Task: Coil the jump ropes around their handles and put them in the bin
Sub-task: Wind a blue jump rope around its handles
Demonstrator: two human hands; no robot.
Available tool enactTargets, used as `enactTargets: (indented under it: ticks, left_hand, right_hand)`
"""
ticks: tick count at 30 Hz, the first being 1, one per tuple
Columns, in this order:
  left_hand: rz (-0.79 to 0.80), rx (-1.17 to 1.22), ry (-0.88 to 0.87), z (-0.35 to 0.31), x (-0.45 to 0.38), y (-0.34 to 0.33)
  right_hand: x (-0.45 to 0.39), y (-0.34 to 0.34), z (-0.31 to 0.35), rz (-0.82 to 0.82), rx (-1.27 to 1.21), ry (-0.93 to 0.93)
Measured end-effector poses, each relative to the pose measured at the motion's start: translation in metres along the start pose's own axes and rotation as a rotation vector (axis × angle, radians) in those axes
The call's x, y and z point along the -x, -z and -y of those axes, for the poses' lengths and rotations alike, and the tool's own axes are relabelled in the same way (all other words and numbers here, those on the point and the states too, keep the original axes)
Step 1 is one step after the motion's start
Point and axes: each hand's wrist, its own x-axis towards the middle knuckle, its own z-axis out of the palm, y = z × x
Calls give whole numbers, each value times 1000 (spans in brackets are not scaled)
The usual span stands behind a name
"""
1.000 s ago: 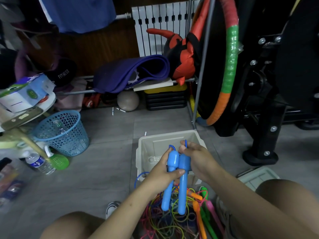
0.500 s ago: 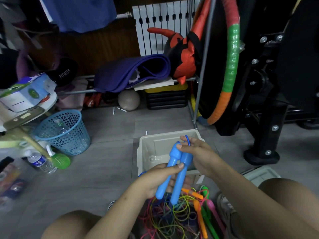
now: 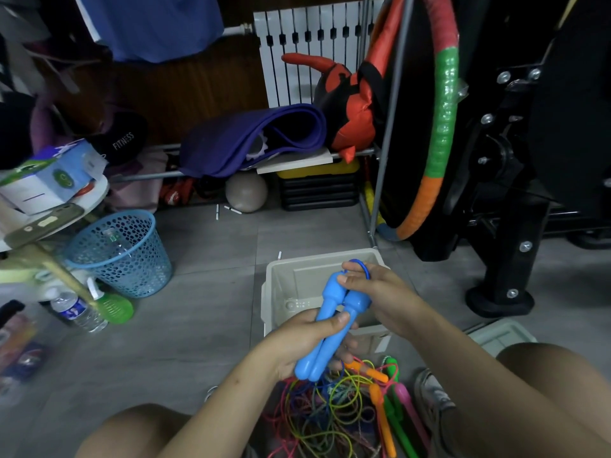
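Two blue jump-rope handles (image 3: 325, 328) lie side by side, tilted, above the near edge of a beige plastic bin (image 3: 274, 292). My left hand (image 3: 305, 342) grips the lower half of both handles. My right hand (image 3: 373, 292) pinches the handles' upper ends, where a loop of blue rope (image 3: 362, 267) shows over my fingers. Below my hands, a tangle of coloured ropes (image 3: 327, 414) lies on the floor with orange (image 3: 380, 404), green (image 3: 393, 391) and pink (image 3: 408, 404) handles.
A blue mesh wastebasket (image 3: 122, 252) stands to the left, with a water bottle (image 3: 79, 312) and a green spray bottle (image 3: 110, 305) nearby. A hula hoop (image 3: 443, 133) and black exercise machine (image 3: 515, 193) are to the right. A bin lid (image 3: 499, 335) lies by my right knee.
My left hand slid down the blue handles to their lower half. The handles tipped over to lean left, and my right hand moved onto their upper ends with the rope loop.
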Motion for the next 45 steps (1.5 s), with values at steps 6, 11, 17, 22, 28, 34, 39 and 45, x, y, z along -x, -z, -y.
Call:
enactTargets:
  ticks: [6,11,17,22,28,34,39,45]
  left_hand:
    - [-8,7,-16,-4,0,5]
    - [6,48,-5,-10,1,6]
    - [127,83,12,-17,5,14]
    - [91,267,-76,-19,2,24]
    - [-109,269,-175,-23,1,17]
    - [-202,297,-210,-30,2,17]
    - [-238,347,-148,-33,4,11]
    - [-270,306,-158,-30,-2,15]
  right_hand:
    - [-5,-1,-3,-215,460,65]
    - [3,-3,-3,-452,669,178]
    - [8,-8,9,-49,272,253]
    - [5,-12,14,60,34,6]
    - [13,-16,6,43,225,35]
    - [10,-15,-1,-143,282,183]
    - [7,-13,-8,-179,399,242]
    - [8,-12,-8,-129,659,372]
